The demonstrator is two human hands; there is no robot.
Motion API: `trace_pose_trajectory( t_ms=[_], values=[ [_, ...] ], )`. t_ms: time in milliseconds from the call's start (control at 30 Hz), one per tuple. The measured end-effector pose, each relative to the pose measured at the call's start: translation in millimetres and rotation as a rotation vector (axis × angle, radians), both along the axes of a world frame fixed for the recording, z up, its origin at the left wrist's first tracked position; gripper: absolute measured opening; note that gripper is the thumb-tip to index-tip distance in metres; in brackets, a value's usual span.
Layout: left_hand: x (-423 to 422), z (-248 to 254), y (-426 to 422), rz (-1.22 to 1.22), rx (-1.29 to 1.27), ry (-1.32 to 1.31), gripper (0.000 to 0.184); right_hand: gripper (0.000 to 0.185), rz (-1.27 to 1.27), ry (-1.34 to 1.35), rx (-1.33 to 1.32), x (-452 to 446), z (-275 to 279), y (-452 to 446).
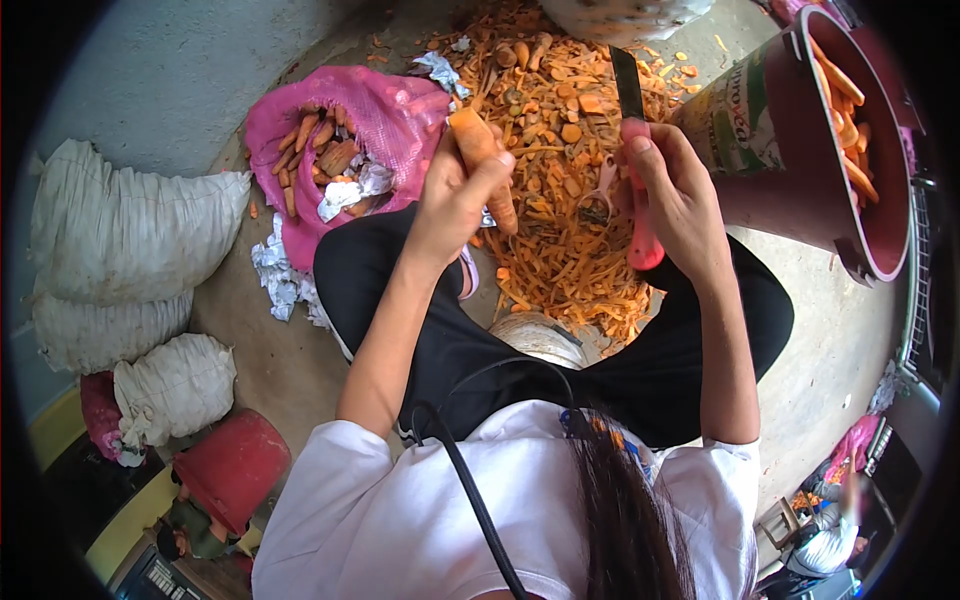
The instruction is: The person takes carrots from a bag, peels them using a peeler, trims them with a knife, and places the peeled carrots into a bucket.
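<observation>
My left hand [455, 195] is closed around a carrot [472, 135], whose upper end is cut flat and bright orange. In my right hand [675, 180] is a knife [627, 85] with a dark blade pointing up and away and a pink handle. Blade and carrot are apart. Below both hands spreads a heap of carrot peelings [560, 250] with cut ends mixed in. A pale pink tool [602, 185], perhaps a peeler, lies on the heap. Left of my left hand, a pink sack [400, 110] gapes around unpeeled carrots [315, 140] and crumpled paper.
A big maroon bucket [780, 130] with peeled carrots [845, 120] stands tilted in view at right. White sacks [130, 220] line the left wall, near a red bucket [235, 465]. A white sack [625, 15] is at the top. Another person [830, 530] sits at lower right.
</observation>
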State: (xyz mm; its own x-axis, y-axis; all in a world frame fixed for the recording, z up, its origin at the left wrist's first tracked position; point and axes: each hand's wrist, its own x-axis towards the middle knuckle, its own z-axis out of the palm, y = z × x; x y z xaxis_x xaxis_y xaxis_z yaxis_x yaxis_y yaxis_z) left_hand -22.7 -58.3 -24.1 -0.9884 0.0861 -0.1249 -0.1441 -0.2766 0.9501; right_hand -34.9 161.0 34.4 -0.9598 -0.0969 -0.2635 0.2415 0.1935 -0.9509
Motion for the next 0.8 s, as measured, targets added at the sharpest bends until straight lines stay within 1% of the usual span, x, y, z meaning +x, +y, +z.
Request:
trace_pose_trajectory(
  t_ms=[100,133,233,267,300,367,400,433,500,533,633,700,800],
  values=[
    [4.1,-7.8,11.6,0.014,-0.649,0.31,0.031,0.033,0.05,0.026,-0.12,-16.7,-14.4,13.0],
    [0.2,-10.1,11.4,-0.012,-0.9,0.565,0.037,0.031,0.012,0.027,-0.162,-20.2,-19.8,14.5],
    [4.4,-10.8,20.8,-0.114,-0.746,0.376,0.041,0.029,-0.068,-0.001,-0.277,-16.1,-26.3,14.3],
    [6.7,-11.3,23.6,-0.115,-0.717,0.361,0.042,0.026,-0.053,-0.013,-0.25,-14.4,-25.4,13.6],
    [7.0,-11.5,27.3,-0.114,-0.687,0.351,0.043,0.027,0.003,-0.032,-0.286,-14.1,-25.5,14.5],
    [8.1,-11.3,34.0,-0.115,-0.631,0.33,0.046,0.029,0.026,-0.072,-0.257,-10.5,-19.5,12.3],
    [8.5,-11.1,36.4,-0.115,-0.603,0.319,0.047,0.039,0.01,0.002,-0.163,-8.5,-18.5,6.8],
    [9.1,-10.3,37.0,-0.131,-0.674,0.313,0.044,0.054,0.097,0.008,0.008,-11.4,-23.1,11.8],
    [8.9,-7.7,35.6,-0.161,-0.816,0.304,0.039,0.064,0.179,0.112,0.197,-10.1,-28.6,11.3],
    [8.4,-7.1,35.1,-0.147,-0.85,0.406,0.038,0.068,0.248,0.163,0.308,-8.4,-21.4,12.3],
    [3.7,-5.2,30.5,-0.111,-0.95,0.675,0.037,0.07,0.377,0.393,0.494,-4.0,-22.7,14.0],
    [0.8,-3.3,27.5,-0.112,-1.013,0.811,0.039,0.068,0.373,0.425,0.433,-1.7,-29.1,15.0],
    [1.7,-2.7,27.3,-0.113,-0.945,0.769,0.047,0.064,0.37,0.412,0.402,0.6,-28.6,13.6]
  ],
)
